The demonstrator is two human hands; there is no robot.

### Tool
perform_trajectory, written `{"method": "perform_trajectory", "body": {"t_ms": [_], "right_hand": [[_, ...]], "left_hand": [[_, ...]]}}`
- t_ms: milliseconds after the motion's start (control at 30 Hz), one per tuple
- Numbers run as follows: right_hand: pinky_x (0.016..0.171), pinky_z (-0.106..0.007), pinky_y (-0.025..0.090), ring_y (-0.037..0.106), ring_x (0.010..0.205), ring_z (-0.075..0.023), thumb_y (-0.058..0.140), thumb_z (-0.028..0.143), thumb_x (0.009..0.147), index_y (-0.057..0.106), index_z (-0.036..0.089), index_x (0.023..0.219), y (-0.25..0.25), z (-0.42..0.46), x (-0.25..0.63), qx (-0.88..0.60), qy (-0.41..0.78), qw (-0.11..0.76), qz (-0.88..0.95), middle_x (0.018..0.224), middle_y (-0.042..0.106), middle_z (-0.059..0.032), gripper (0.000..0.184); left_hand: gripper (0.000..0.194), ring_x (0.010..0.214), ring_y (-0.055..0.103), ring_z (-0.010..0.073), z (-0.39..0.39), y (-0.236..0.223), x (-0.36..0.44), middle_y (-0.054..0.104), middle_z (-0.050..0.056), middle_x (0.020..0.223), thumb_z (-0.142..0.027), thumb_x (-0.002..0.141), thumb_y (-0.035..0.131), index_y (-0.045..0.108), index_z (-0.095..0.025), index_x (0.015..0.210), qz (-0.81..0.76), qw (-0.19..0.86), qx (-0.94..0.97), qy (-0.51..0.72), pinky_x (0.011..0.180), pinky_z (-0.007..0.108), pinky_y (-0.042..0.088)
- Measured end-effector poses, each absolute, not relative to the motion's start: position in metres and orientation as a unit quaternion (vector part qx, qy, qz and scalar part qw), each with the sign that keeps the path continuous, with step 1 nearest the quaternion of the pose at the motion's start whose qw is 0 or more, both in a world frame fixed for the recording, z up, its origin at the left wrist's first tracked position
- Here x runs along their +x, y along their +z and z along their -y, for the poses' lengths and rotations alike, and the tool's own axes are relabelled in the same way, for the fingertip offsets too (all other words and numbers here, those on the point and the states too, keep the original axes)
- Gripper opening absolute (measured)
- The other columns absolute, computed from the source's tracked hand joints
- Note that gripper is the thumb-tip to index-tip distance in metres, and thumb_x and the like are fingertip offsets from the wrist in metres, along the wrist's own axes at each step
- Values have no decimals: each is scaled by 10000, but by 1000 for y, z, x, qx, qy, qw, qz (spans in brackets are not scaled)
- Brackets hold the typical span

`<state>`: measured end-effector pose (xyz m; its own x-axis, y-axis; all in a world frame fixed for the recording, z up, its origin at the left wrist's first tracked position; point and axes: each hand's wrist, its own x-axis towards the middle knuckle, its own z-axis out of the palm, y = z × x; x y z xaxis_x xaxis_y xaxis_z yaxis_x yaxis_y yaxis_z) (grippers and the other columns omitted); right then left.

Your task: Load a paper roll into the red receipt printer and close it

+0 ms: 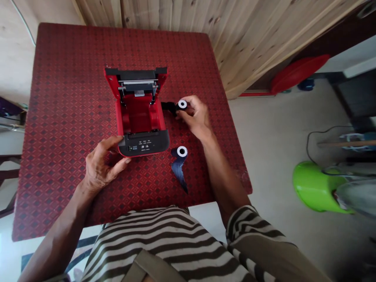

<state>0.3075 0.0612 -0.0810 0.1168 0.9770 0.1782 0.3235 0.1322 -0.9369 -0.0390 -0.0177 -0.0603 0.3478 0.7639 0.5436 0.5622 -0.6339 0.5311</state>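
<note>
A small red and black printer [138, 113] stands in the middle of the red patterned table [58, 117], lid open, its red paper bay empty. My left hand [101, 166] steadies the printer's front left corner, thumb and fingers spread against the black panel. To the right of the printer, my right hand [195, 115] is closed around a dark roll with a white core [181, 104], a short dark strip trailing from it toward the printer. A second dark roll with a white core [181, 152] lies on the table near the printer's front right corner, its tail unrolled toward me.
The table's right edge drops to a pale floor with a green plastic object [317, 188], a cable and a red object [296, 72] by the wooden wall. My striped clothing fills the bottom of the view.
</note>
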Motion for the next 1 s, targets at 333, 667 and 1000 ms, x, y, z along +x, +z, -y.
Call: {"method": "perform_trajectory", "body": {"t_ms": [333, 667, 1000], "right_hand": [[744, -409, 637, 760, 816, -221, 846, 574, 831, 628, 299, 1357, -81, -47, 318, -621, 277, 429, 595, 1383, 739, -105, 633], [934, -408, 654, 766, 1068, -238, 843, 418, 880, 750, 303, 1279, -31, 54, 317, -587, 470, 372, 544, 1137, 807, -44, 426], [1217, -509, 522, 646, 1420, -283, 829, 423, 906, 700, 369, 1430, -33, 77, 323, -513, 593, 350, 512, 1509, 706, -46, 542]], "left_hand": [[571, 849, 772, 130, 17, -59, -39, 780, 48, 1209, -483, 973, 789, 586, -269, 1461, -397, 133, 815, 400, 826, 254, 667], [587, 855, 769, 153, 18, -58, -39, 773, 44, 1171, -491, 958, 802, 598, -282, 1467, -402, 132, 814, 398, 813, 292, 678], [525, 883, 772, 134, 19, -56, -38, 760, 1, 1215, -505, 1007, 737, 586, -278, 1456, -419, 140, 811, 384, 831, 294, 701]]}}
